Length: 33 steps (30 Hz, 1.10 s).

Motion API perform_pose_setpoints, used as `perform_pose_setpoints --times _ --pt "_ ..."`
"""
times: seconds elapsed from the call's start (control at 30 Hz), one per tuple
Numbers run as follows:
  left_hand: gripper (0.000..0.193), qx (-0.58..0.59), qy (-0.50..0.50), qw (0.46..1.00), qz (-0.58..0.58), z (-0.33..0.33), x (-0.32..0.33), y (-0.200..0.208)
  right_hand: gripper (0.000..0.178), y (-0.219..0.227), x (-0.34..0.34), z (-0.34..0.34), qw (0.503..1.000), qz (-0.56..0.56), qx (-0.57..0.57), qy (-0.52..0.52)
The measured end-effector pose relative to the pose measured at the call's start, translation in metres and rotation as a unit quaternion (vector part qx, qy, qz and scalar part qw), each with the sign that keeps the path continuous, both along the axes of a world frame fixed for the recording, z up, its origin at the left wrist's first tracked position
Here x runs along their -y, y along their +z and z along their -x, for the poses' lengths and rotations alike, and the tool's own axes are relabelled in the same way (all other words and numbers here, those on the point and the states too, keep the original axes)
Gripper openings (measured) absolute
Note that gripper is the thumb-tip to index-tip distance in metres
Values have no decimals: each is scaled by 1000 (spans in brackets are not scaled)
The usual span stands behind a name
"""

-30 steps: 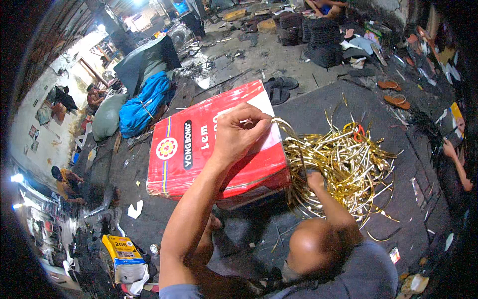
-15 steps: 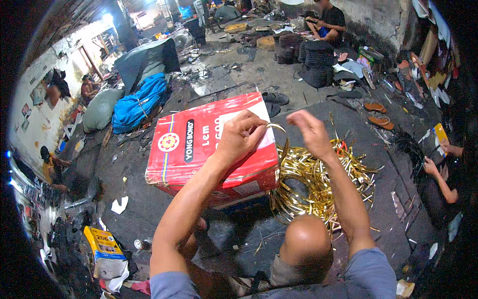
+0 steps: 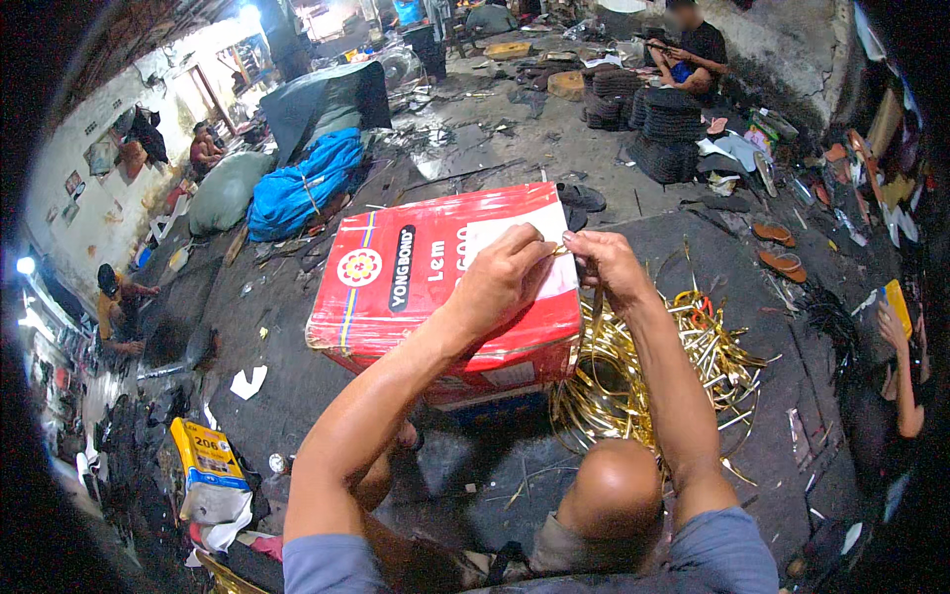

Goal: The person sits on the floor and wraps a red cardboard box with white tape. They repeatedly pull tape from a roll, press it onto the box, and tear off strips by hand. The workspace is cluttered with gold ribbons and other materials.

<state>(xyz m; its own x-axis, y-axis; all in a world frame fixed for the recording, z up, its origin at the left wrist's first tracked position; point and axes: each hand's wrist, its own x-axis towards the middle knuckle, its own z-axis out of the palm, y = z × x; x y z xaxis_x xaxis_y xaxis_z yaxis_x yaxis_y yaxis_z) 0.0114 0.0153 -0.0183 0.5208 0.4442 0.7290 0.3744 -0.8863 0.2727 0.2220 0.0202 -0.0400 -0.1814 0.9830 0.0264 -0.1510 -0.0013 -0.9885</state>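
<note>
A red cardboard box (image 3: 381,332) stands in front of me, its top wrapped in shiny film. Over its right end, my left hand (image 3: 503,279) pinches a thin gold strip (image 3: 561,250) between thumb and fingertips. Close beside it, my right hand (image 3: 612,267) is closed on the same strip, fingers curled, and a length hangs down below that hand. On the floor right of the box lies a tangled heap of gold strips (image 3: 604,396), partly hidden behind my right forearm and knee.
A blue bundle (image 3: 307,188) and a grey-green sack (image 3: 230,193) lie beyond the box. Stacks of dark soles (image 3: 665,139) rise near a seated person (image 3: 698,59). At right is a co-worker's hand (image 3: 894,325); brown sandals (image 3: 782,263) lie nearby. A yellow package (image 3: 208,455) sits at lower left.
My right hand has moved left and down to the strip beside my left hand, and its fingers have closed. The whole view has shifted slightly.
</note>
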Motion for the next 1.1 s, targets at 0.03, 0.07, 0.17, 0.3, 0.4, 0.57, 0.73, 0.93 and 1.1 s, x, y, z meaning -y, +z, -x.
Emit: perform_pose_setpoints --times 0.03,0.07,0.17,0.3,0.4,0.57,0.73,0.93,1.1 --pt "13 -25 14 999 -28 1 2 1 27 1 2 4 1000 9 -25 2" --pt "14 -51 27 997 -55 3 4 2 26 3 6 7 999 19 -50 4" --pt "22 -130 58 986 -83 8 10 7 19 -4 11 9 991 33 -129 17" --pt "45 -176 73 975 -113 9 13 19 19 -39 10 5 977 27 -212 20" --pt "58 -203 58 977 -39 10 6 22 16 -58 13 12 984 23 -168 -57" --pt "53 -186 39 980 -52 12 1 14 26 -74 61 -43 985 18 -75 -155" --pt "37 -28 20 998 53 -10 39 30 32 3 119 -47 974 -164 34 -153" --pt "33 17 -67 946 318 -47 105 57 29 47 168 -36 941 -257 168 -141" --pt "43 91 -51 962 251 -29 108 68 16 67 205 -90 942 -201 245 -112"
